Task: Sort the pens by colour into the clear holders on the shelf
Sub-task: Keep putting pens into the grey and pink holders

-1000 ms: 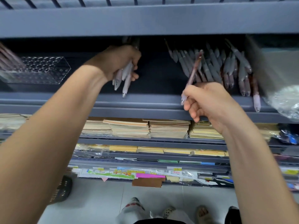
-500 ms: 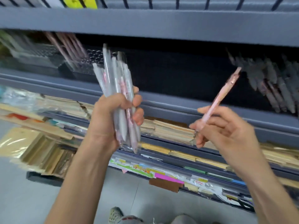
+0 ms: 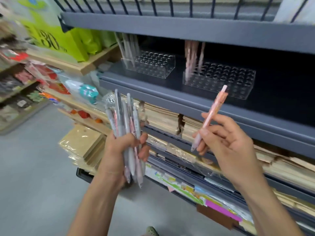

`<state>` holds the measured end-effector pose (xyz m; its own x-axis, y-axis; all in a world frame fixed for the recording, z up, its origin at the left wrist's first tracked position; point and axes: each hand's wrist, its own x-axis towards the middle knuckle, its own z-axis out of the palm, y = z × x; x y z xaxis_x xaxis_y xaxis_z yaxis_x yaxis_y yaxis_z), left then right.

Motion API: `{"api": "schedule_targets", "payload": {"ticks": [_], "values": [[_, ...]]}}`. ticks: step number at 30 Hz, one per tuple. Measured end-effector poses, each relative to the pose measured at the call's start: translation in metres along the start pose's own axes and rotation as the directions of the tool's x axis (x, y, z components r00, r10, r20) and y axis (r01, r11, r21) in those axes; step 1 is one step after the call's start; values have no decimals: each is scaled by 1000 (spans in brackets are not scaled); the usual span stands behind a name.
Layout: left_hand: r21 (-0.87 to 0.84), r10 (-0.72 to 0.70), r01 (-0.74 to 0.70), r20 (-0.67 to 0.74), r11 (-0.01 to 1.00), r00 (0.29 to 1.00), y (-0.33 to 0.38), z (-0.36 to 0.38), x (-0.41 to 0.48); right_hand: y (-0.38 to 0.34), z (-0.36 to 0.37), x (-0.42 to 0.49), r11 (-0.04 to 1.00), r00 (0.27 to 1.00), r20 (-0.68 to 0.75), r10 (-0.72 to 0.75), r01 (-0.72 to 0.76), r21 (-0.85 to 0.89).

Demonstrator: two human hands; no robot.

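Note:
My left hand (image 3: 122,150) is closed around a bundle of grey and pink pens (image 3: 125,123), held upright below the shelf edge. A single pink pen (image 3: 213,113) sits tilted in my right hand (image 3: 226,142), its top pointing up at the shelf. On the grey shelf (image 3: 170,86) stand two clear holders with rows of holes. The left holder (image 3: 153,65) has a few grey pens (image 3: 127,48) at its left end. The right holder (image 3: 226,77) carries a few pink pens (image 3: 192,57) at its left end.
Below the pen shelf run rows of stacked notebooks (image 3: 163,114) and label strips (image 3: 213,200). A wooden rack (image 3: 80,65) with green bags (image 3: 68,40) and packaged goods stands at the left. Grey floor (image 3: 34,167) lies under my arms.
The view has swung left from the loose pen pile to the two holders. My left hand came off the shelf with the bundle and lowered; my right hand still carries the pink pen.

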<state>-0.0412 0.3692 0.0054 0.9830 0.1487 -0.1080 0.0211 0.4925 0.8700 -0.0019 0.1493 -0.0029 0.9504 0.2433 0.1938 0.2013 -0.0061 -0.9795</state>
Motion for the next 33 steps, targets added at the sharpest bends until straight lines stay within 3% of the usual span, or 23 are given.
{"api": "schedule_targets", "payload": {"ticks": [10,14,18,21,24,27,30,33], "values": [[-18,-82,83,39,996,996,22,-61,60,-2,54,62,995,942,-329,-72,43,-95],[-27,-95,97,64,995,993,18,-51,89,-11,39,91,984,864,-480,-154,89,-156],[78,-96,92,52,993,994,18,-40,113,-14,22,122,979,761,-616,-201,142,-144],[115,-83,76,57,990,995,21,-37,126,-10,17,141,962,712,-647,-273,215,-170],[115,-58,51,62,992,996,25,-34,137,-6,20,154,910,669,-620,-410,250,-332],[113,-65,54,93,992,994,27,-31,143,-6,18,166,849,663,-608,-437,82,-521],[97,-75,63,129,993,989,31,-31,148,-8,15,176,666,712,-569,-411,-192,-721],[60,-123,114,174,992,977,37,-33,156,-16,19,187,571,764,-529,-369,-263,-778]]}}
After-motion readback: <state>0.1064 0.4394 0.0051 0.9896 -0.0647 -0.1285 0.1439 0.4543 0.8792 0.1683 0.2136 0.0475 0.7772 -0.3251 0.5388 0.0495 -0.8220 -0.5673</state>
